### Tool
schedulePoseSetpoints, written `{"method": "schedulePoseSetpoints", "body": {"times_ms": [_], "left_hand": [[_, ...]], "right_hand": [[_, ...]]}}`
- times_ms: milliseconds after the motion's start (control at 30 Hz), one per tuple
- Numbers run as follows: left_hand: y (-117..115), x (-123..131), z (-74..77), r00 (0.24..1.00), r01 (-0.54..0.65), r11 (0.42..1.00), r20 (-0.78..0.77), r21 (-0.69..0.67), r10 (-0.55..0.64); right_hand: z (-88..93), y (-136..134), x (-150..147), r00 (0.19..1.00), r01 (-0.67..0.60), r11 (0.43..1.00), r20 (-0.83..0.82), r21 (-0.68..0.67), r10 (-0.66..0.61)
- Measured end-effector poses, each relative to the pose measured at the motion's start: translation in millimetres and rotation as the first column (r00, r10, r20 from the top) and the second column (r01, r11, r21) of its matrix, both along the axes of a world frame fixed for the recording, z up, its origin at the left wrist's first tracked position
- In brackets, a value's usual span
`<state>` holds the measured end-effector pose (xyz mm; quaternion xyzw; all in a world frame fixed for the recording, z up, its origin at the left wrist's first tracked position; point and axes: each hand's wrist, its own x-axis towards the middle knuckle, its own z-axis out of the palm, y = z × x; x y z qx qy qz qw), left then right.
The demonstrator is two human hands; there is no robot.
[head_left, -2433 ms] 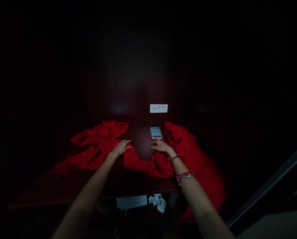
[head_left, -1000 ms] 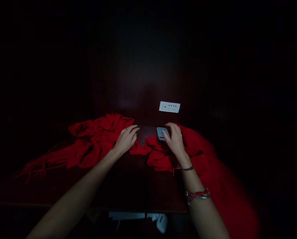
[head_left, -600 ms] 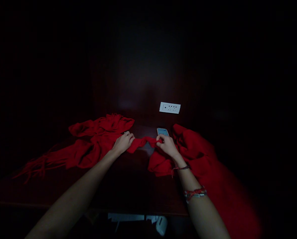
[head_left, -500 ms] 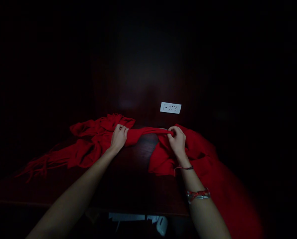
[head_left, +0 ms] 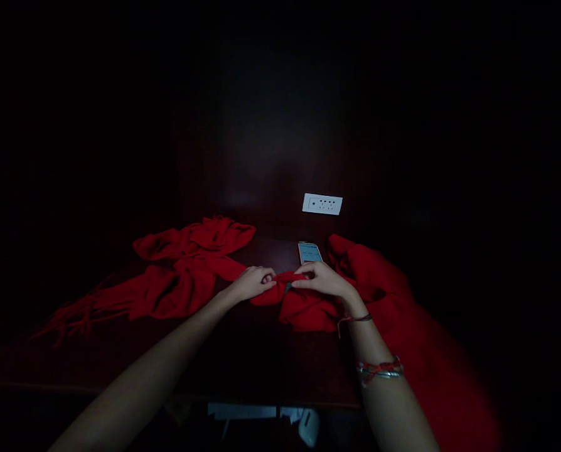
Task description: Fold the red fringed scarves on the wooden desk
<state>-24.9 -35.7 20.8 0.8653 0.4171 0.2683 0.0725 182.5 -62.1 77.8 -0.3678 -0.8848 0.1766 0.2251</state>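
left hand (head_left: 253, 284) fingers pinch red scarf (head_left: 177, 285) | right hand (head_left: 322, 280) fingers pinch it too | phone (head_left: 310, 252) behind

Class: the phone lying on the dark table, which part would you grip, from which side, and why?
Probably its two long edges, from above and from the near side. The phone lies flat, screen up, so only thin edges offer a hold; the wall with the socket stands behind it, and the red scarf is heaped close on its right.
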Motion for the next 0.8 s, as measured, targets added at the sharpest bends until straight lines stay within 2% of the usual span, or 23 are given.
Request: {"method": "schedulePoseSetpoints", "body": {"times_ms": [100, 200, 300, 400, 467, 533, 600, 733, 800], "left_hand": [[0.8, 0.2, 2.2, 0.996, -0.045, 0.997, 0.075, 0.063, 0.04], [5.0, -6.9, 7.8, 0.966, -0.135, 0.984, 0.236, 0.113, 0.105], [7.9, -12.4, 15.3, 0.889, -0.198, 0.979, 0.43, 0.049, 0.158], [3.5, -9.3, 23.6, 0.823, -0.149, 0.989, 0.555, 0.006, 0.121], [-3.7, -4.0, 28.8, 0.829, -0.088, 0.996, 0.556, 0.032, 0.055], [-12.4, 0.8, 32.8, 0.866, -0.064, 0.994, 0.499, 0.094, 0.008], [-20.3, 3.3, 35.1, 0.912, -0.073, 0.981, 0.41, 0.178, -0.006], [-27.0, 2.1, 35.8, 0.956, -0.097, 0.943, 0.292, 0.318, 0.0], [-26.1, 0.4, 35.6, 0.964, -0.087, 0.934, 0.266, 0.347, -0.009]], "right_hand": [[0.9, -1.2, 6.0, 0.997, -0.058, 0.973, -0.069, -0.222, 0.044], [-2.0, 3.0, 10.4, 0.994, -0.051, 0.951, -0.106, -0.306, 0.02], [-8.1, 8.8, 9.5, 0.994, 0.055, 0.96, -0.08, -0.276, -0.08], [-15.3, 10.9, 1.7, 0.985, 0.129, 0.986, -0.105, -0.108, -0.14], [-19.0, 10.6, -5.9, 0.989, 0.06, 0.994, -0.13, -0.092, -0.072], [-21.1, 9.8, -13.1, 0.984, -0.063, 0.98, -0.177, -0.19, 0.029], [-21.2, 9.2, -18.2, 0.963, -0.149, 0.941, -0.259, -0.304, 0.069], [-18.8, 6.6, -22.8, 0.903, -0.2, 0.892, -0.429, -0.405, 0.008], [-18.2, 4.8, -24.5, 0.846, -0.242, 0.871, -0.533, -0.426, -0.026]]}}
